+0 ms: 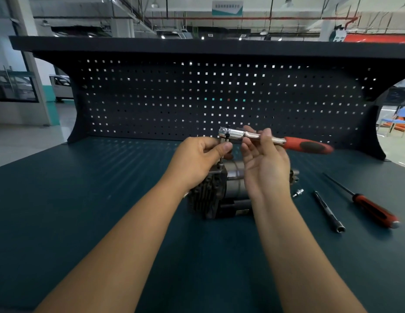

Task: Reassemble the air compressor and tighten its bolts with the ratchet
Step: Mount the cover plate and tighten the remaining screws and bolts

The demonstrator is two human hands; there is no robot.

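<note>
Ratchet [280, 140]: being held level above the air compressor [210, 193], long axis running left to right across the bench, chrome head pointing left, red-and-black grip pointing right and dipping slightly. Hanging straight down from that head, a thin extension bar [222, 152], reaching to a bolt [220, 165] on top of the compressor's finned block; not possible to tell whether quite seated on it.

Left hand [197, 159]: pinching the extension bar between thumb and curled fingers, just under the ratchet head.

Right hand [264, 163]: turned palm toward the camera, fingertips wrapping the bare metal shaft just left of the red grip, the other fingers hanging loosely curled.

Compressor: sitting mid-bench on the teal benchtop [106, 199], directly below both hands, finned block at the left end, round motor body stretching away to the right, much of it hidden behind the right wrist.

Lying to the right of it, well apart from one another: a small silver fitting [298, 193], a dark socket tube [328, 211] and a screwdriver [373, 207] with red-and-black handle, both long tools angling tip-away, handle-near. Standing behind everything, a dark pegboard [151, 98].
</note>
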